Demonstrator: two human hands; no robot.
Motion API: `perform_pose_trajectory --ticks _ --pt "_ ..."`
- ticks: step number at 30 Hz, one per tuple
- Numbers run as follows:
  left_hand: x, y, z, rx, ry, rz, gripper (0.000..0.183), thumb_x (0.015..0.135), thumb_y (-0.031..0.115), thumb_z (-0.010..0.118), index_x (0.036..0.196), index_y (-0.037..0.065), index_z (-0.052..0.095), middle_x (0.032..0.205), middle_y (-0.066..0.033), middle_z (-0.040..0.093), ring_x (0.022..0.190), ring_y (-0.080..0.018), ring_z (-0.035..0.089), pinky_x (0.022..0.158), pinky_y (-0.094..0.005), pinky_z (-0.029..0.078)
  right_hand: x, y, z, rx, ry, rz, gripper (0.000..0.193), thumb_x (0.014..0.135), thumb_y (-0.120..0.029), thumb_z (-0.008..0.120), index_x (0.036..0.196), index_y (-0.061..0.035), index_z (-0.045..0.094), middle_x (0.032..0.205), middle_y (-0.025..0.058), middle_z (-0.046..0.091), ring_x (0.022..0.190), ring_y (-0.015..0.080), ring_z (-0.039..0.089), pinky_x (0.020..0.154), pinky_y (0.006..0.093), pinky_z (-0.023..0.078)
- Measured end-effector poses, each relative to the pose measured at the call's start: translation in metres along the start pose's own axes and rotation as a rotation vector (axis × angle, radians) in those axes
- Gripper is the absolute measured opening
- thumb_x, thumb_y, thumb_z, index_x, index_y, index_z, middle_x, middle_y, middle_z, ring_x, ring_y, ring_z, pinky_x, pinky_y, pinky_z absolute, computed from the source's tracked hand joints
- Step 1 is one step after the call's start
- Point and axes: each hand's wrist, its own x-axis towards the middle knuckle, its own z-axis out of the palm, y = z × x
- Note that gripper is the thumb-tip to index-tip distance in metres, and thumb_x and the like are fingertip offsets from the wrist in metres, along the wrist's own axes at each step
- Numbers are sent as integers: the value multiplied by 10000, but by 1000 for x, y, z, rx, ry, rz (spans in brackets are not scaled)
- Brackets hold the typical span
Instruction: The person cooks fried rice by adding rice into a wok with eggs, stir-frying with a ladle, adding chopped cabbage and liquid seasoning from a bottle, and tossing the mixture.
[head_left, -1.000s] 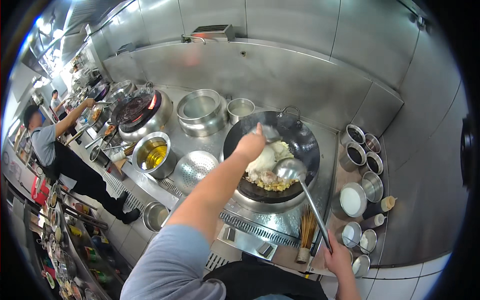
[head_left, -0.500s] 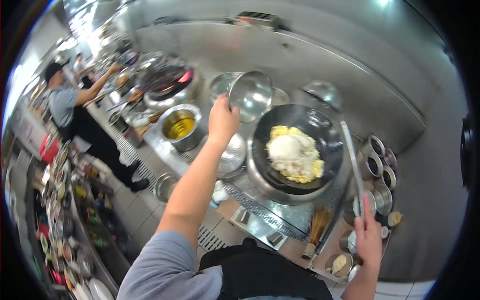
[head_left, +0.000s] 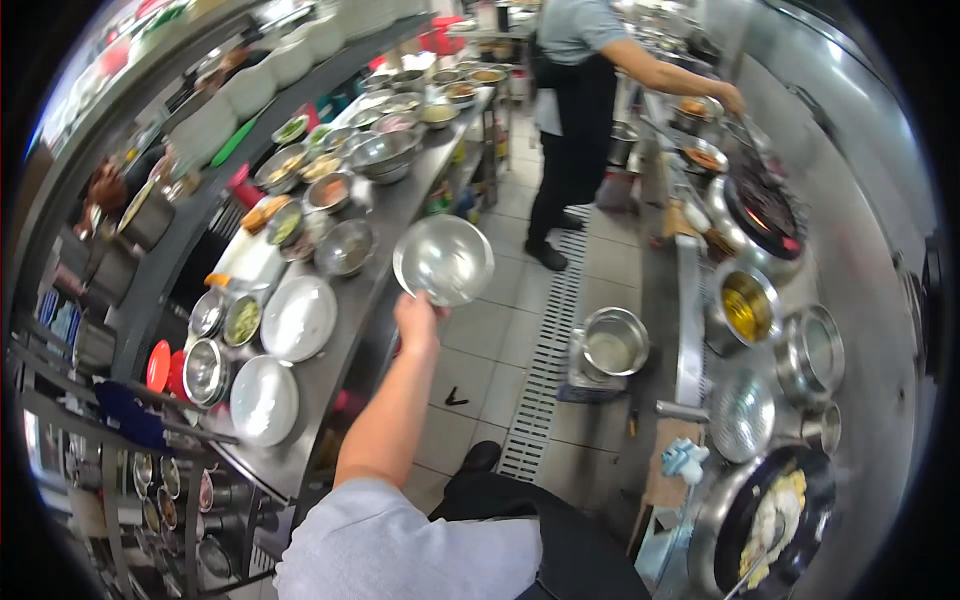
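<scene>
My left hand [head_left: 415, 322] grips the rim of a steel bowl [head_left: 443, 262], its arm stretched out over the aisle beside the prep counter. I see no food in the bowl. At the lower right, a black wok [head_left: 820, 515] sits on its burner with white rice [head_left: 773, 517] and yellow egg [head_left: 790, 492] inside. A metal ladle [head_left: 748, 575] reaches into the wok from the bottom edge. My right hand is outside the picture.
The prep counter [head_left: 335, 385] on the left carries white plates [head_left: 300, 318] and several bowls of ingredients. A co-worker [head_left: 575, 110] stands farther up the aisle at the stove line. A pot of yellow oil [head_left: 742, 305] and a perforated strainer [head_left: 742, 412] stand right, a steel pot [head_left: 614, 342] lower down.
The view has swung left, from the wok to the aisle and prep counter. My left hand has carried the bowl away from the wok. My right hand has left the picture.
</scene>
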Motion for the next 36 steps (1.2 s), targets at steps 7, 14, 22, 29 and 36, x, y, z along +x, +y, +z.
perform_pose_trajectory --ticks 7,14,22,29,36 --pt "162 110 -121 -102 292 157 218 883 71 489 1051 -59 537 951 -144 621 736 -202 649 646 -282 579 -16 -84 36 -71 -64 -26 548 911 -174 515 1433 -197 350 1096 291 602 960 405 622 839 445 474" --pt "194 31 -130 -208 316 -34 272 897 55 551 1097 -114 478 1054 -210 558 826 -256 649 770 -316 605 -36 -87 34 -134 -92 -14 516 908 -172 520 1404 -182 375 1068 287 603 943 408 622 826 447 476" --pt "24 -139 -132 506 -361 -560 216 978 231 513 932 50 622 664 -36 579 544 -143 570 504 -299 465 -43 -75 18 -215 -142 31 481 905 -169 525 1370 -165 404 1037 282 605 923 412 622 811 451 478" --pt "24 -409 -258 1878 -1036 -749 355 903 120 497 1233 84 623 1259 -136 600 1210 -265 558 980 -409 460 -31 -100 131 -373 -332 20 451 902 -167 530 1341 -150 429 1010 278 607 906 414 622 797 453 479" --pt "91 -601 -284 2187 -825 -648 447 919 204 526 1353 99 524 1508 -105 325 1277 -314 439 960 -444 450 -25 -106 284 -485 -561 26 422 899 -165 535 1312 -135 454 983 273 608 889 417 622 784 456 481"
